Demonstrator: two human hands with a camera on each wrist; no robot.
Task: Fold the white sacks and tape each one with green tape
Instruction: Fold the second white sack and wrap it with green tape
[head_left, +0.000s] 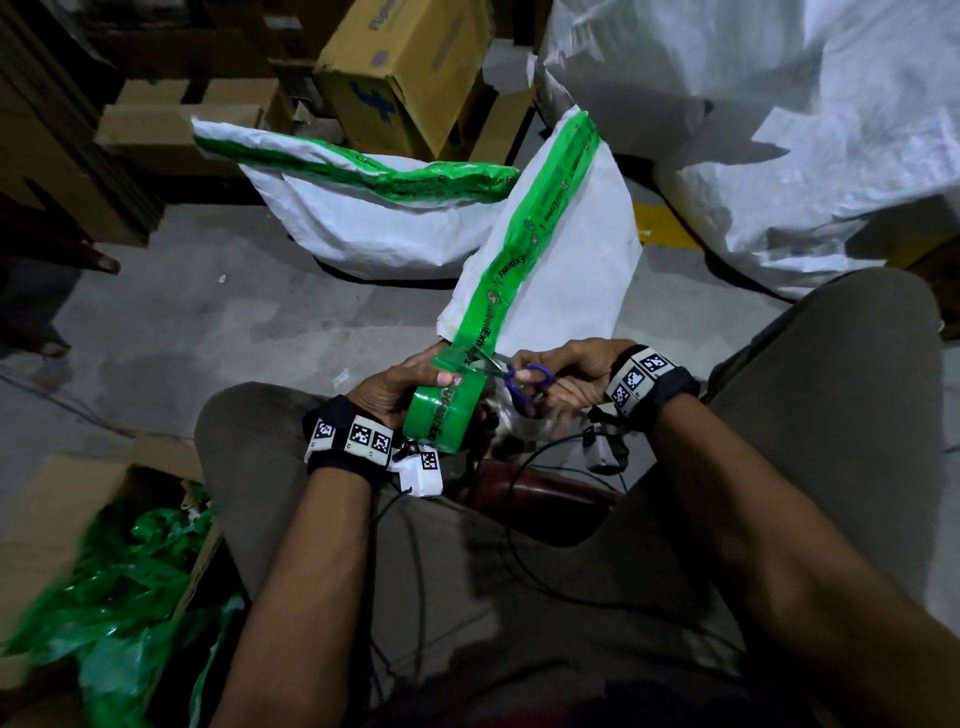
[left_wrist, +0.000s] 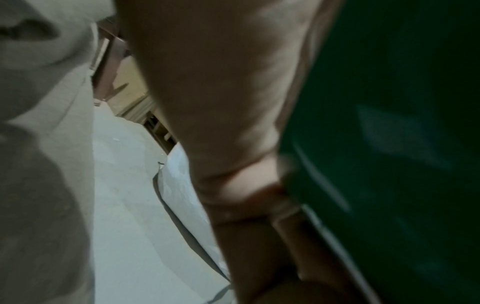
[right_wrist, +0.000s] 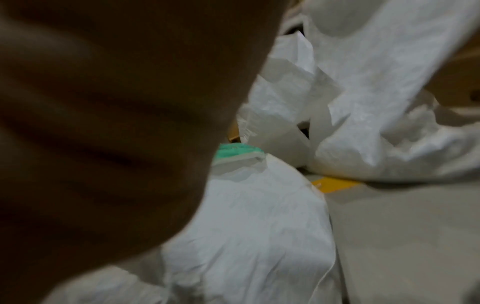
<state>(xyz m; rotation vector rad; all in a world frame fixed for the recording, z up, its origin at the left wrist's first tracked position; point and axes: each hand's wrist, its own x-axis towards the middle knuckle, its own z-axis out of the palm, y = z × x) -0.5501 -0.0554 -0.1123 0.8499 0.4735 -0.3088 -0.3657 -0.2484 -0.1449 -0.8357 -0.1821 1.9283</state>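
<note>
From the head view, your left hand (head_left: 400, 387) is curling around the green tape roll (head_left: 441, 415), thumb pressing the loose end where the strip leaves it. Your right hand (head_left: 558, 376) is gripping the blue-handled scissors (head_left: 511, 382), fingers through the loops, blades meeting the strip just above the roll. The strip is running up along the folded white sack (head_left: 561, 260) lying on the floor between your knees. A second taped sack (head_left: 363, 218) is sitting beyond it, touching its far end, and a cardboard box (head_left: 405, 73) is standing behind. The left wrist view is showing only your palm against the roll's dark green side (left_wrist: 389, 144). The right wrist view is hiding the scissors behind your hand, showing instead loose white sacks (right_wrist: 389, 102) piled to your right.
</note>
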